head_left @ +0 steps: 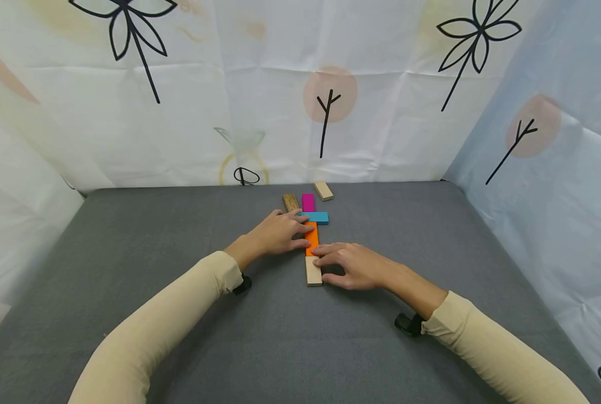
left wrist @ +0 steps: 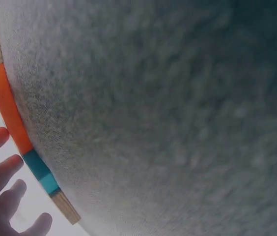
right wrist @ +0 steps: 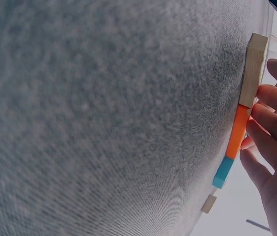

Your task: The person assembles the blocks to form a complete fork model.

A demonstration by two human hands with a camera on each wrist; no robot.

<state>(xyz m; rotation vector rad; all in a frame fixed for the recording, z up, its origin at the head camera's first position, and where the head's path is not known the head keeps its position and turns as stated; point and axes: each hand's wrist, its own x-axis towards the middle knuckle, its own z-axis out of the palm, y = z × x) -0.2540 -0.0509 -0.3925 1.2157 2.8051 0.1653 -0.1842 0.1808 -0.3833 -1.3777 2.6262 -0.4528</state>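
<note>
Flat wooden blocks lie on the grey cloth in a line running away from me. Nearest is a plain block [head_left: 313, 273], then an orange block [head_left: 312, 235], a blue block [head_left: 320, 217] set crosswise, and a magenta block [head_left: 308, 202]. My left hand [head_left: 279, 232] reaches in from the left, fingers spread, its tips at the orange and blue blocks. From the other side my right hand [head_left: 357, 266] touches the plain and orange blocks where they meet, the thumb beside the plain one. Both wrist views show straight, separated fingers along the row.
A darker brown block [head_left: 290, 202] lies left of the magenta one, partly behind my left fingers. Another plain block [head_left: 324, 191] sits at the table's back edge. Printed white curtains [head_left: 280, 112] stand behind the grey table [head_left: 179, 224] and at its sides.
</note>
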